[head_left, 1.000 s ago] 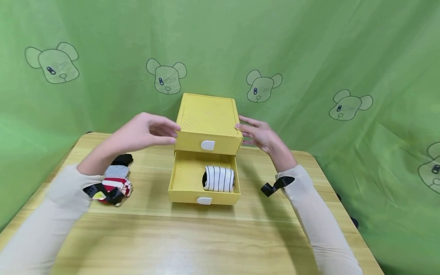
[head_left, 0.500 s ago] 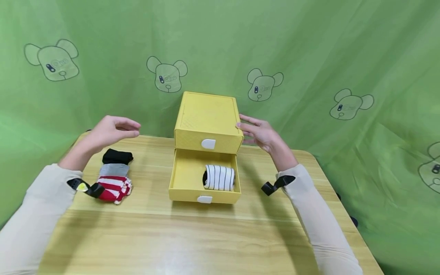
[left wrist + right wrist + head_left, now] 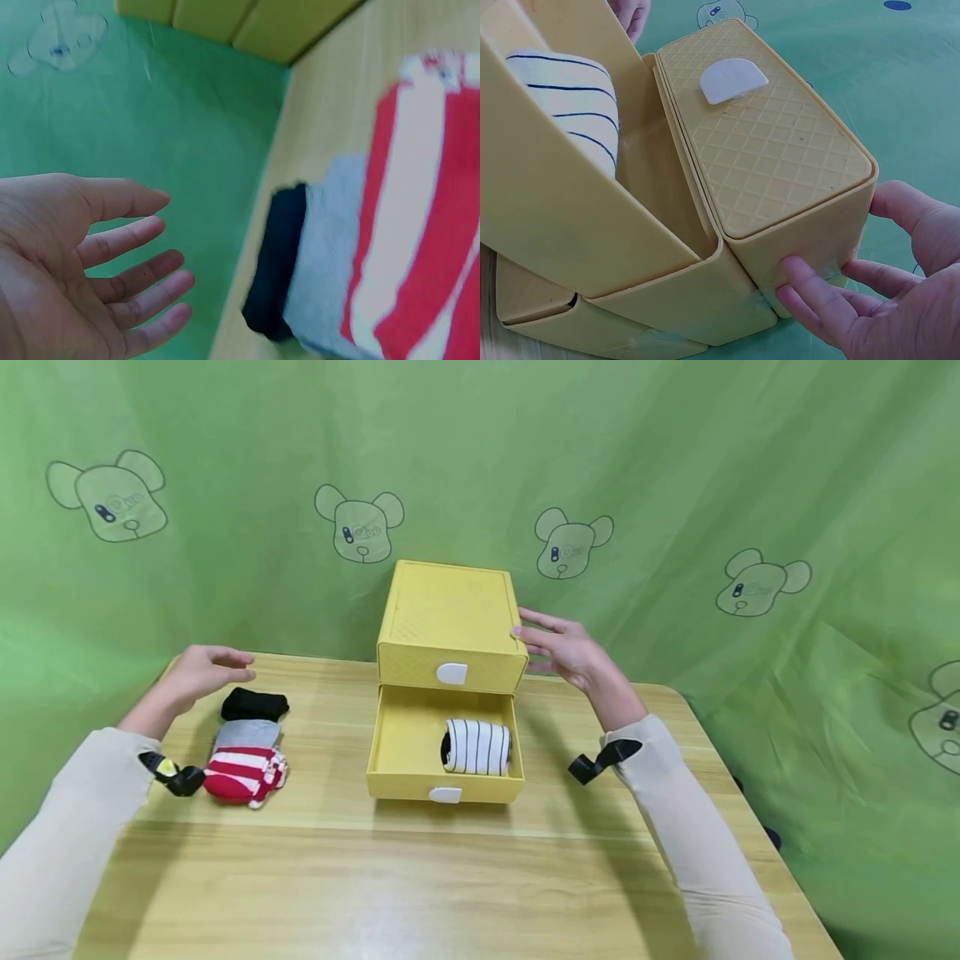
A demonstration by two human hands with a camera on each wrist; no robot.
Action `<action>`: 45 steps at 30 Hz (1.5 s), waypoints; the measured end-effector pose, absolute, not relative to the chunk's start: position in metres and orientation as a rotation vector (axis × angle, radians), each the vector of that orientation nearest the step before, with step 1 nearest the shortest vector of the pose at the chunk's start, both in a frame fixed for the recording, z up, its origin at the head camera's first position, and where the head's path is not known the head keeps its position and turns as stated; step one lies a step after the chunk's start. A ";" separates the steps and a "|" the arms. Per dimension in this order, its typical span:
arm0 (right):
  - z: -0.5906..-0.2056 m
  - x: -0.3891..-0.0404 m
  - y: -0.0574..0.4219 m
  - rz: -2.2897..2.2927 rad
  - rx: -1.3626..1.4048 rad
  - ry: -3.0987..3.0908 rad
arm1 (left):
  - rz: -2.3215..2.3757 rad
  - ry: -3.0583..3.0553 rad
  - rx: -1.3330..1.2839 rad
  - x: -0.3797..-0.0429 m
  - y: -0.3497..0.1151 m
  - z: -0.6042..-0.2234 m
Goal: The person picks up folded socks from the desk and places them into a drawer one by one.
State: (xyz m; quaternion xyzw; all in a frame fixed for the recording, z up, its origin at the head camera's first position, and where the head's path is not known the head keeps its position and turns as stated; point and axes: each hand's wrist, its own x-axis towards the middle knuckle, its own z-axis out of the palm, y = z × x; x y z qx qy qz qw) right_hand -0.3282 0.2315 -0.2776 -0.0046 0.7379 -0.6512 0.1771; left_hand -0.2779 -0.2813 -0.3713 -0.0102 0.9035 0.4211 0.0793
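Note:
A yellow drawer box (image 3: 450, 610) stands at the back of the table. One drawer (image 3: 405, 743) below its top drawer is pulled out, holding a rolled white cloth bundle with dark stripes (image 3: 480, 747). My right hand (image 3: 566, 652) rests its extended fingers against the box's right side; the right wrist view shows its fingertips (image 3: 799, 270) touching the wall. My left hand (image 3: 198, 675) hovers at the left, its fingers loosely bent and holding nothing. Nearest to it lie a black cloth bundle (image 3: 255, 703), a grey one (image 3: 247, 733) and a red-and-white striped one (image 3: 243, 772), in a row.
The wooden table (image 3: 420, 893) runs back to a green curtain (image 3: 465, 460) with bear-head drawings. White tabs mark the top drawer (image 3: 452, 673) and the pulled-out drawer. In the right wrist view another yellow section (image 3: 536, 289) sits under the pulled-out drawer.
My left hand has left the box's left side and moved left and down, to near the cloth bundles. My right hand stays at the box, and the drawer stays pulled out.

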 end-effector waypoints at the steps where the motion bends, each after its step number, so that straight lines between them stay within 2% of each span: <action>1: -0.277 -0.328 0.231 -1.845 -0.015 2.087 | 1.249 2.704 -0.032 -0.278 -0.284 -0.374; 19: -0.277 -0.326 0.233 -1.855 -0.004 2.069 | 1.150 2.535 -0.092 -0.290 -0.311 -0.417; 45: -0.278 -0.327 0.233 -1.846 -0.010 2.079 | 1.106 2.445 -0.196 -0.295 -0.305 -0.414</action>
